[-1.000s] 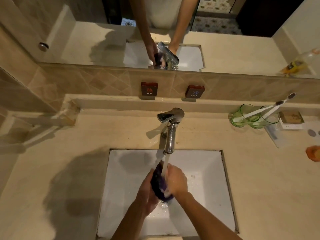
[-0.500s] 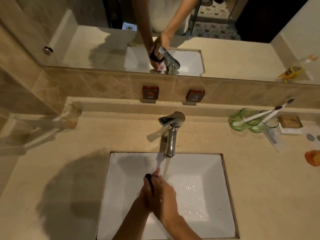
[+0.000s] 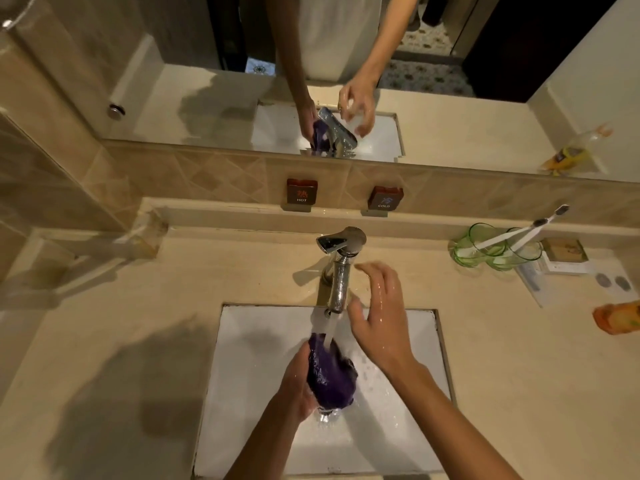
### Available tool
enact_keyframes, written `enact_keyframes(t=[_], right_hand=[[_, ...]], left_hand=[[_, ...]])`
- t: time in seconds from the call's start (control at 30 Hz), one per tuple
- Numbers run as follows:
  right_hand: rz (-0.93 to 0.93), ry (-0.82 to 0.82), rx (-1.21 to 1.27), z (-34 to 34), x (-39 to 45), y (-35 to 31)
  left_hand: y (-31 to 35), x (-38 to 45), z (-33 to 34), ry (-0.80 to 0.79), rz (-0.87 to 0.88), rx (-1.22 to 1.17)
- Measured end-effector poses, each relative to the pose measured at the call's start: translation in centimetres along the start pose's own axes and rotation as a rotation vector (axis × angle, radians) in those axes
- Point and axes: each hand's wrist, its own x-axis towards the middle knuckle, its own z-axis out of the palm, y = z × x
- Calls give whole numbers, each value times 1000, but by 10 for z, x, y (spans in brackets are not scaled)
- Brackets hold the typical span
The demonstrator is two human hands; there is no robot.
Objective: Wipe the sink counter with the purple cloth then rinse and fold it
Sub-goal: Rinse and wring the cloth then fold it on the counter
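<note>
left hand (image 3: 294, 386) curled round the purple cloth (image 3: 329, 372), gripping it bunched up over the middle of the sink (image 3: 249, 375), directly beneath the faucet (image 3: 341, 271). water stream (image 3: 329, 327) landing on the top of the cloth and running off below it toward the drain (image 3: 325, 415). right hand (image 3: 381, 313) off the cloth, fingers spread and relaxed, wet and shiny, holding nothing, hovering just right of the spout with fingertips near the faucet body; touching it or not, cannot tell.

white basin walls open on both sides of the hands, more room to the left than to the right. beige counter (image 3: 121, 341) bare and wide on the left, darkened by a shadow. far right of the counter crowded: green glass cups (image 3: 485, 251) with toothbrushes (image 3: 519, 233) leaning out, a small box (image 3: 564, 254) just beside them, an orange item (image 3: 620, 317) cut off by the frame edge.

drain mostly hidden under the cloth and splashing water. near rim of the sink and both forearms cut off at the bottom. palm side of the left hand hidden behind the cloth.

cloth dark purple, soaked, wadded into a lumpy oblong, glistening. hot label (image 3: 301, 192) and cold label (image 3: 384, 197) on the tiled ledge behind the faucet, mirror (image 3: 450, 126) above repeating both hands.
</note>
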Motion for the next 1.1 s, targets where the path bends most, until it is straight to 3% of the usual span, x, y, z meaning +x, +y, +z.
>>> enact_keyframes(t=[0.13,0.3,0.4,0.47,0.57,0.6,0.7,0.77,0.93,1.1], right_hand=[[-298,-143,-182,-8,34,-21],[-365,-345,-345,6,36,-16],[-285,-331,-119,-2,35,-21],[-166,-177,63,-11,25,-21],[209,28,271,-26,-1,-10],[352,-40,322,-31,-10,-6],[578,-519,438,-35,-40,5],[574,-605,522,-33,-56,7],[483,-454,578,-47,-62,-4],[468,-478,596,-72,-59,-19]], left_hand=[[0,-11,8,33,55,24],[3,-22,9,71,112,45],[6,-37,12,47,175,65],[8,-50,16,31,187,80],[8,-71,22,3,224,43],[8,-79,22,-18,261,65],[4,-102,26,-68,343,190],[2,-117,33,-48,370,251],[-2,-147,51,-45,457,387],[-2,-171,54,-57,615,483]])
